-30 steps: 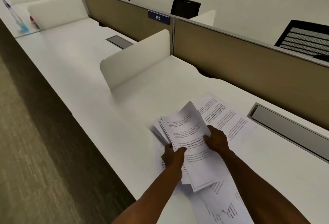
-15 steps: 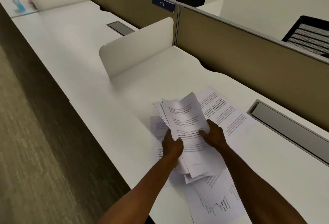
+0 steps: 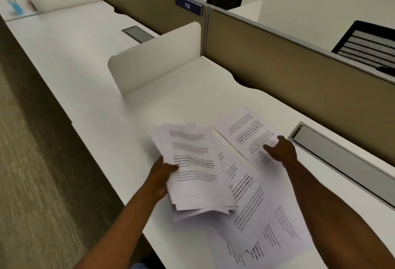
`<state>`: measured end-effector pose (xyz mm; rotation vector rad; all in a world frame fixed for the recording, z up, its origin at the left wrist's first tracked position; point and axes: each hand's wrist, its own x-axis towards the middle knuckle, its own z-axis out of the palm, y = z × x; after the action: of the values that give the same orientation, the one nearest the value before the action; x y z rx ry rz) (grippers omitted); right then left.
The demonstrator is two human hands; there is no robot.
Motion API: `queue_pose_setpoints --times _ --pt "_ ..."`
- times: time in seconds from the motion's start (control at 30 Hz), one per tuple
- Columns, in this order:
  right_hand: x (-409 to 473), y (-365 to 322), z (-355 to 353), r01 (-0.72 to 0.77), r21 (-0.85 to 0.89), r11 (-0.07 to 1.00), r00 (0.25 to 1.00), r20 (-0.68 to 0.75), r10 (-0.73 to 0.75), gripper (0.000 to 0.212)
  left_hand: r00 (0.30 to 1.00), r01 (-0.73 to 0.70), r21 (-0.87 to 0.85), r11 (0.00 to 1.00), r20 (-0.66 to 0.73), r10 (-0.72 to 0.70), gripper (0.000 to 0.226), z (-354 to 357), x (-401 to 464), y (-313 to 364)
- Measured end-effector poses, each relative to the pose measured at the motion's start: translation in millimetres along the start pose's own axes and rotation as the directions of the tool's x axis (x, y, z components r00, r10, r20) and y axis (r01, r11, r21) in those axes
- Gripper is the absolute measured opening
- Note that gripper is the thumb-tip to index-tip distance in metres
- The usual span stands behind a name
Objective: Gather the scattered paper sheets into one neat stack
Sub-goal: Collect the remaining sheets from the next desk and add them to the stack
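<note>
Left hand (image 3: 159, 178) pinching uneven sheaf of printed sheets (image 3: 195, 170) at frame centre, right hand (image 3: 280, 151) fingers spread flat on a loose page (image 3: 245, 132) right of centre, more pages (image 3: 267, 232) fanned at lower right on smooth white desk (image 3: 89, 72)

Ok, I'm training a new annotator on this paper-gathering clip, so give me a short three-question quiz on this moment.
1. True or false: the left hand holds a bundle of sheets.
2. Which sheet does the right hand touch? A) the far sheet near the grey cable tray; B) the nearest sheet at the desk edge; C) none.
3. Fill in: the blue label on the partition reads ___.

Key: 1 true; 2 A; 3 112.
</note>
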<state>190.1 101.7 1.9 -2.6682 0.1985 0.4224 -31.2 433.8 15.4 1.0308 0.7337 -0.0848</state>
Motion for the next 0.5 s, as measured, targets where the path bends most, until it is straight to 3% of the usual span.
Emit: queue_pose_setpoints --times 0.1,0.23,0.37,0.5 --pt "9 17 -6 0.006 -0.117 0.993 0.999 0.043 -0.001 0.098 0.996 0.078 0.082 0.993 -0.038 -0.076 0.054 -22 3 -17" --pt "16 20 -9 0.028 -0.151 0.988 0.997 0.080 -0.016 0.111 0.994 0.071 0.186 0.980 -0.096 -0.053 0.053 -32 9 -26" --pt "21 26 -9 -0.032 -0.152 0.988 0.999 0.025 0.036 0.125 0.990 0.094 0.215 0.972 -0.127 -0.068 0.052 -34 15 -26" --pt "33 35 -15 -0.035 -0.204 0.978 0.999 -0.030 0.029 0.123 0.990 0.097 0.219 0.971 -0.120 -0.072 0.052 -29 21 -28"
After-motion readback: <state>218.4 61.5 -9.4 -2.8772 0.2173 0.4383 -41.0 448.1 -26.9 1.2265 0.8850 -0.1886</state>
